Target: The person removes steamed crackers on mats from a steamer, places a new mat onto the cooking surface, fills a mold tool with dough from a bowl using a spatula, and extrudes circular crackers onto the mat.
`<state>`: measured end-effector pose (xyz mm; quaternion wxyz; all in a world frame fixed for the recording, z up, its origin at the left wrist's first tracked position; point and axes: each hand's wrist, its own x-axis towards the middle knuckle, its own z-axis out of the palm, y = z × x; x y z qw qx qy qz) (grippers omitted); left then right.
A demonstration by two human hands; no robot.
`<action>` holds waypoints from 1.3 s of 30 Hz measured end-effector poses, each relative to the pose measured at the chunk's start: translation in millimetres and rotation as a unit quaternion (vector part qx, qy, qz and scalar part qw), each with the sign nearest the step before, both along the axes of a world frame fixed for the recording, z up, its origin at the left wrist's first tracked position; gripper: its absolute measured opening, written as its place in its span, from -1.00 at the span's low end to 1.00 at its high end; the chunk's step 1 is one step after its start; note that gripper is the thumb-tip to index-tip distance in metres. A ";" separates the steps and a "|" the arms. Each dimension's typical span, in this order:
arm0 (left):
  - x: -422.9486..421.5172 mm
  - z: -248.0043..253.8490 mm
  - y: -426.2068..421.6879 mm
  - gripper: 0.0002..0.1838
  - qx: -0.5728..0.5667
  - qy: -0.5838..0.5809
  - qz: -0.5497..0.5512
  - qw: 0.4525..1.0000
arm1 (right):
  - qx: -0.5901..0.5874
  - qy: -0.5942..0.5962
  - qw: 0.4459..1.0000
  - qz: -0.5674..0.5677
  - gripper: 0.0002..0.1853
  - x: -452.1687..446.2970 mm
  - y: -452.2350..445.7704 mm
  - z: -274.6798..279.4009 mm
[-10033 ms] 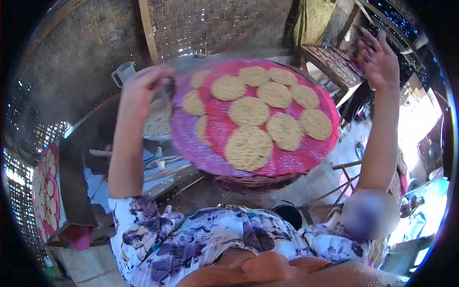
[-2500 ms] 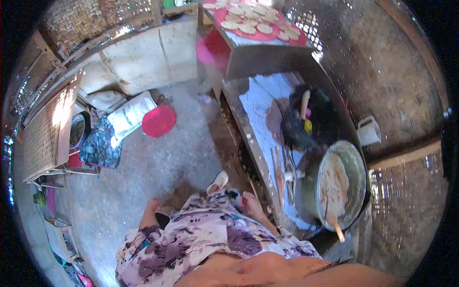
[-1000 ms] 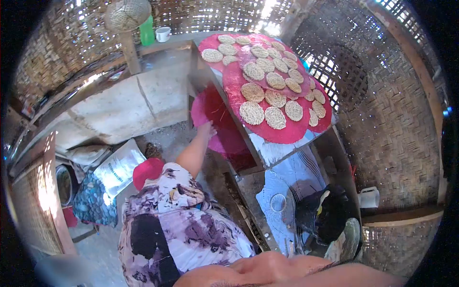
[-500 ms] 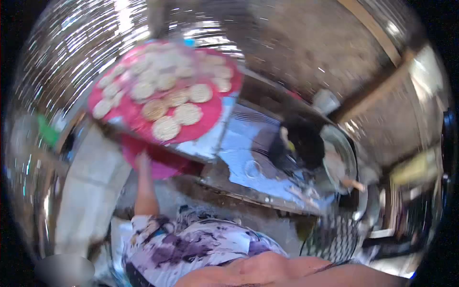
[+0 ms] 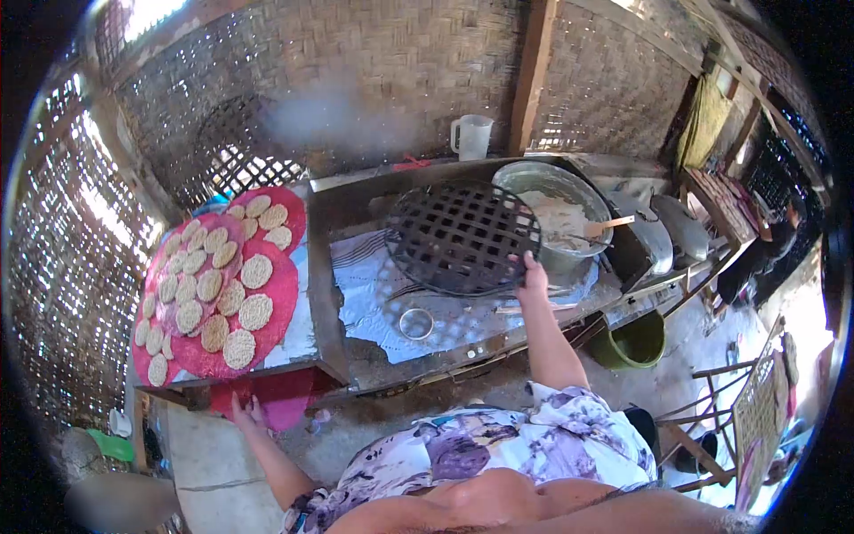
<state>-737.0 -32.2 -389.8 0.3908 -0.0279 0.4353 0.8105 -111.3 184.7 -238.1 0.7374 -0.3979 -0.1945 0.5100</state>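
Note:
My right hand (image 5: 532,274) grips the right rim of a round black lattice tray (image 5: 463,236), held tilted above the worktop. My left hand (image 5: 247,415) is low, below the table's front edge, its fingers apart beside a hanging pink sheet (image 5: 289,392). Whether they touch it I cannot tell. Above that hand, many pale round textured patties (image 5: 256,271) lie on round pink sheets (image 5: 277,298). Beneath the tray, a clear ring (image 5: 415,324) rests on a blue-white cloth (image 5: 365,311). A large basin (image 5: 569,178) behind the tray holds pale batter-like stuff and a wooden-handled tool (image 5: 612,224).
A translucent pitcher (image 5: 473,137) stands by the woven wall. Metal vessels (image 5: 654,236) sit right of the basin, with a green tub (image 5: 633,343) on the floor below. A wooden chair (image 5: 756,418) stands at right, near a person in dark clothing (image 5: 774,258).
My view has swung right and steadied. The black lattice tray now shows held in my right hand over the cloth. My left hand appears lower, by the pink sheet.

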 end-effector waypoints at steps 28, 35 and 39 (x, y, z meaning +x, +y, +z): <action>171.0 194.4 80.9 -0.64 0.194 0.283 -0.188 0.920 | 0.082 -0.297 0.949 0.063 -0.61 -40.1 -112.5 40.8; 289.5 359.5 102.8 -0.64 0.481 0.110 -0.409 0.767 | -0.053 -0.044 0.832 0.550 -0.22 -73.7 -125.8 38.8; 360.6 421.3 156.2 -0.72 0.495 0.084 -0.428 0.751 | -0.054 0.160 0.767 0.619 -0.08 -53.5 -117.2 65.3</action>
